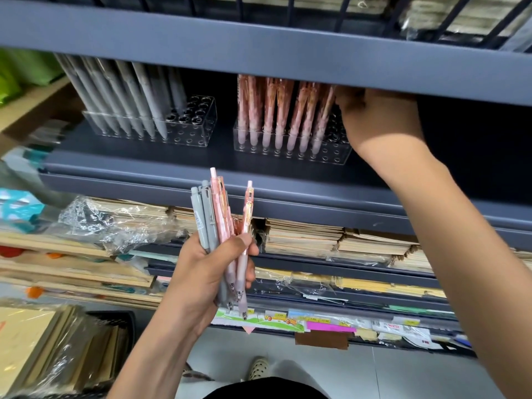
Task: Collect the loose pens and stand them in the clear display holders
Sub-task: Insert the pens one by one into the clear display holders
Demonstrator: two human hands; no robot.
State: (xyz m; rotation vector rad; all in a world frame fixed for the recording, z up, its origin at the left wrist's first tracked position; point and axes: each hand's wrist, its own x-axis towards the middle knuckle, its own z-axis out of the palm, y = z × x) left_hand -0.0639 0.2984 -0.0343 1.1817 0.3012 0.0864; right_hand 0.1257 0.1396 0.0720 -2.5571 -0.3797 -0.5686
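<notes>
Since the pens (221, 226) were bunched tips down in the left hand (201, 277), its fingers wrapped round them at centre frame, each could be drawn out by colour. Pink ones likely belonged in the pink holder (331, 156) above, grey in the grey holder (198, 133), upper left. The right hand (380, 125) reached to the pink holder's free end; the shelf edge (288, 53) hid its fingertips, so its grip could not be told.

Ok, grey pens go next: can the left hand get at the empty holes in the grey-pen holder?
Probably yes: the grey-pen holder has free holes at its right end and nothing blocks its front, though the left hand grips several pens.
</notes>
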